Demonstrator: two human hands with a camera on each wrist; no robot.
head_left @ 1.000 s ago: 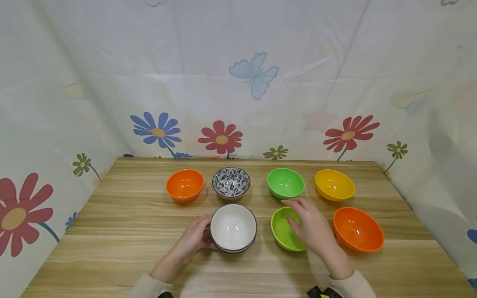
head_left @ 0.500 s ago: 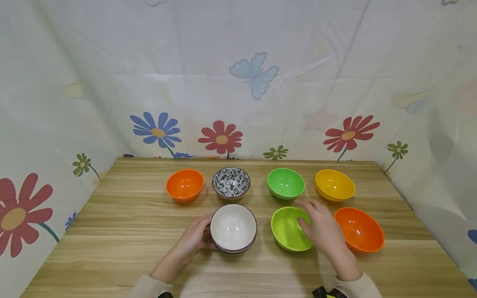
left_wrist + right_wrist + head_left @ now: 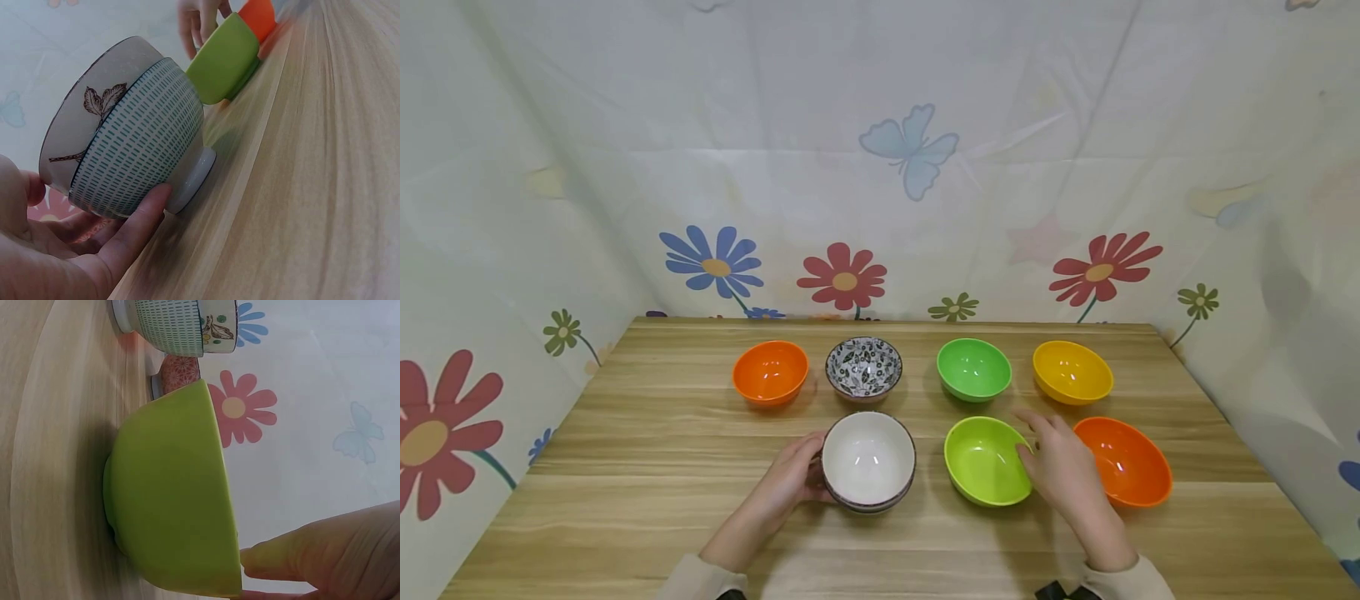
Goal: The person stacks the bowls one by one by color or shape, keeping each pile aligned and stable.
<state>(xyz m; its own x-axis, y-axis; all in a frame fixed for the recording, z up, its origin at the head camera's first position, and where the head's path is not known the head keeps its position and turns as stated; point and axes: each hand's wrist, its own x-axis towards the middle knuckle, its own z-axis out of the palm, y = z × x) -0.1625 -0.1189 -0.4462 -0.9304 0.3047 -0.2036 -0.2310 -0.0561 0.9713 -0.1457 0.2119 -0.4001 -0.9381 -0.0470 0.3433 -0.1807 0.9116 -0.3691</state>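
Two nested bowls stand at front centre: the upper bowl (image 3: 868, 457) is white inside, and in the left wrist view the lower bowl (image 3: 144, 137) has teal dashes. My left hand (image 3: 793, 475) holds this stack from its left side, thumb by the upper rim and a finger low on the wall near the foot. To the right sits a lime-green bowl (image 3: 987, 462), upright on the table. My right hand (image 3: 1063, 462) is at its right rim, fingers loosely bent, the thumb tip (image 3: 256, 562) close to the edge.
Behind stand an orange bowl (image 3: 771, 373), a patterned bowl (image 3: 863, 367), a green bowl (image 3: 973, 369) and a yellow bowl (image 3: 1072, 372). A larger orange bowl (image 3: 1131, 462) lies just right of my right hand. The wooden table (image 3: 647, 467) meets a flowered curtain (image 3: 760, 167).
My right hand has moved right, from over the lime-green bowl to its right rim, uncovering more of its inside. The left hand and the nested bowls have stayed in place.
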